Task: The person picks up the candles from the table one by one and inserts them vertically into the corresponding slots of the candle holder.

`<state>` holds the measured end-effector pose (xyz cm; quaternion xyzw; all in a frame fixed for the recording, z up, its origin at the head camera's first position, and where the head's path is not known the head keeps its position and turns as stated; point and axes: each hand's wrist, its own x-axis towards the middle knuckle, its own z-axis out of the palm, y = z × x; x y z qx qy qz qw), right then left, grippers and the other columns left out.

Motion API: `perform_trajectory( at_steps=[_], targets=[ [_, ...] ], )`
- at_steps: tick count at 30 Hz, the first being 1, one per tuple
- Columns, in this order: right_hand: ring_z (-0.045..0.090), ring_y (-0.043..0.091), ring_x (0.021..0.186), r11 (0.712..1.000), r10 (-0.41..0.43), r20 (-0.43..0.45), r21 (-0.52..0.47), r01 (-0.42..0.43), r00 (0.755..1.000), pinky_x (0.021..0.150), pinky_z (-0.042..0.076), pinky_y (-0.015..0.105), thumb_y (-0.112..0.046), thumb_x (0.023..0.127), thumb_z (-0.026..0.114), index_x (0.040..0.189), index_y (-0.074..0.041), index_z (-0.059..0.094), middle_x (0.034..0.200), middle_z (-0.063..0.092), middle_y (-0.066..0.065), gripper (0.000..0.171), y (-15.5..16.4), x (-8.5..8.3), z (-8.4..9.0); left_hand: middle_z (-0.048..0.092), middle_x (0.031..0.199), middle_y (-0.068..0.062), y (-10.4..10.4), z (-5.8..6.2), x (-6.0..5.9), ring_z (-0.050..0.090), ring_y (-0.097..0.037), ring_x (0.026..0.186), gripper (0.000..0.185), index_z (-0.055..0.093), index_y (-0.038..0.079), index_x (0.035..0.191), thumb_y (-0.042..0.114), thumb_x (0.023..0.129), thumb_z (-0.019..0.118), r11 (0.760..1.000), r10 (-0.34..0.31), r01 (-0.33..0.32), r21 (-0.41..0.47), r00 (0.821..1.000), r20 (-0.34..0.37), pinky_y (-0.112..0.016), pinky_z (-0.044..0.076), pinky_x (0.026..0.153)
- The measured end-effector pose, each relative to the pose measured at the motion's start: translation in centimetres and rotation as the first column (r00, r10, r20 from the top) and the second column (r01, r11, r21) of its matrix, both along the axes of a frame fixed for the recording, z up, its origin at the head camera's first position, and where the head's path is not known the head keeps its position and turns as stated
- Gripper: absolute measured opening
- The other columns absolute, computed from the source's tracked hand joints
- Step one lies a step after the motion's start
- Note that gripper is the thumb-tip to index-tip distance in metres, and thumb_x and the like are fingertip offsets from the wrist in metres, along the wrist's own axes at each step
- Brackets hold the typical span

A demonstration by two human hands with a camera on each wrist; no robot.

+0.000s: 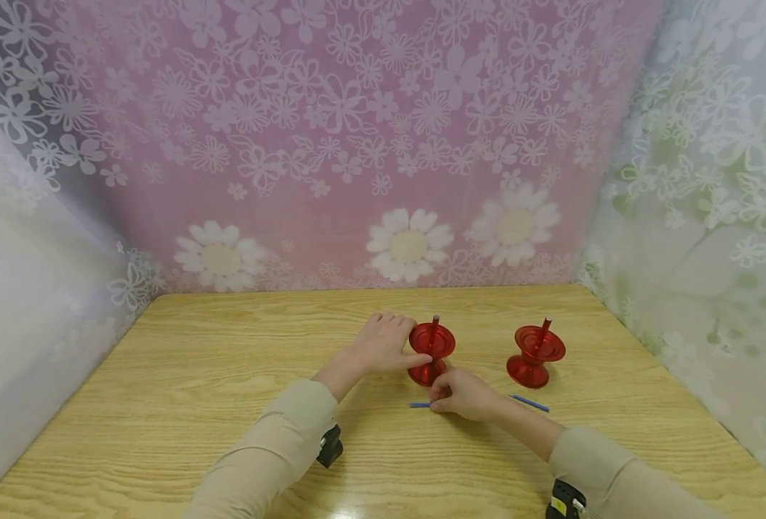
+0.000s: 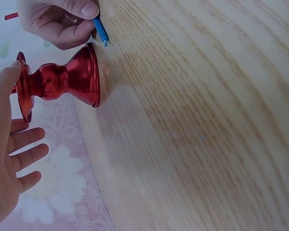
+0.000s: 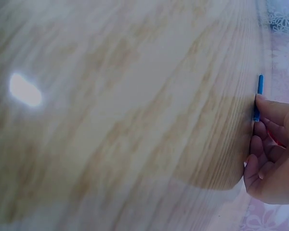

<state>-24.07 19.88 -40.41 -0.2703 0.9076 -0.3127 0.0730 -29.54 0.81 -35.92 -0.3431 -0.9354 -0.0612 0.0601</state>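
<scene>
At the right grip: the right hand (image 1: 464,395) pinches a blue stick (image 1: 420,405) lying flat on the tabletop (image 1: 195,375), one end poking out past the fingertips (image 2: 89,9).
Left grip: the left hand (image 1: 383,344) is spread, fingers straight, thumb against the rim of the near red spool (image 1: 431,353).
Spool to stick: upright, just behind the stick.
Further right: second red spool (image 1: 534,355), another blue stick (image 1: 529,403) before it.

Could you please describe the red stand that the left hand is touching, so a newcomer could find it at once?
On the wooden table before the pink flowered backdrop stand two red spool-shaped stands. The one meant is nearer the middle, with the left hand against its top disc and the right hand pinching a blue stick by its base; the other stand stands alone to the right.
</scene>
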Motion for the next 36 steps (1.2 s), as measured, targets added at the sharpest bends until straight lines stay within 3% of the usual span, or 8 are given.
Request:
perform_trajectory(
  at_steps=[8, 13, 19, 26, 31, 36],
  targets=[
    [0.045, 0.004, 0.069, 0.999, 0.033, -0.036, 0.009, -0.033, 0.999, 0.064, 0.04, 0.023, -0.011, 0.082, 0.069, 0.077, -0.008, 0.065, 0.074, 0.057, -0.008, 0.007, 0.4, 0.0, 0.1, 0.058, 0.111, 0.001, 0.0, 0.0, 0.0, 0.051, -0.019, 0.108, 0.059, 0.054, 0.014, 0.12, 0.062, 0.085, 0.05, 1.0, -0.004, 0.004, -0.004, 1.0, -0.003, -0.038, 0.034, 0.095],
    [0.045, 0.005, 0.069, 0.999, 0.032, 0.055, -0.044, -0.029, 0.998, 0.063, 0.039, 0.023, -0.013, 0.085, 0.066, 0.082, -0.007, 0.064, 0.074, 0.056, -0.007, 0.008, 1.0, 0.0, 0.2, 0.058, 0.113, 0.001, 0.0, 0.0, 0.0, 0.05, -0.019, 0.109, 0.059, 0.054, 0.014, 0.12, 0.062, 0.086, 0.049, 1.0, 0.0, 0.0, -0.008, 1.0, 0.005, -0.039, 0.034, 0.095],
    [0.046, 0.009, 0.06, 0.993, 0.069, 0.186, -0.11, -0.05, 0.98, 0.056, 0.039, 0.021, -0.011, 0.088, 0.062, 0.089, -0.004, 0.065, 0.069, 0.053, -0.002, 0.008, 1.7, 0.0, 1.0, 0.058, 0.114, 0.0, 0.0, 0.0, 0.0, 0.05, -0.019, 0.11, 0.06, 0.053, 0.014, 0.122, 0.062, 0.085, 0.05, 1.0, 0.005, -0.005, 0.001, 1.0, 0.01, -0.039, 0.033, 0.095],
    [0.052, 0.013, 0.08, 0.988, 0.147, 0.225, -0.082, -0.132, 0.963, 0.068, 0.044, 0.029, -0.017, 0.092, 0.058, 0.101, -0.003, 0.068, 0.093, 0.062, 0.001, 0.019, 3.1, 0.3, 2.9, 0.058, 0.113, 0.002, 0.1, 0.1, 0.0, 0.05, -0.018, 0.109, 0.061, 0.053, 0.015, 0.121, 0.063, 0.085, 0.05, 1.0, 0.005, -0.005, 0.001, 1.0, 0.008, -0.038, 0.033, 0.096],
    [0.053, 0.023, 0.093, 0.993, 0.092, 0.27, -0.093, -0.069, 0.959, 0.077, 0.042, 0.039, -0.025, 0.093, 0.057, 0.105, -0.004, 0.065, 0.102, 0.062, 0.009, 0.025, 4.3, 0.3, 4.3, 0.058, 0.111, 0.003, 0.1, 0.1, -0.1, 0.051, -0.018, 0.107, 0.06, 0.054, 0.015, 0.12, 0.063, 0.085, 0.05, 1.0, 0.001, -0.001, 0.007, 1.0, 0.009, -0.038, 0.034, 0.095],
    [0.052, 0.027, 0.097, 0.993, 0.027, 0.219, -0.118, -0.001, 0.975, 0.079, 0.041, 0.04, -0.029, 0.091, 0.059, 0.103, -0.008, 0.065, 0.105, 0.061, 0.009, 0.025, 5.1, 0.2, 5.5, 0.058, 0.109, 0.003, 0.0, 0.1, -0.2, 0.051, -0.018, 0.106, 0.059, 0.055, 0.015, 0.119, 0.063, 0.084, 0.05, 1.0, -0.005, 0.005, 0.013, 1.0, 0.009, -0.038, 0.034, 0.094]
  ],
)
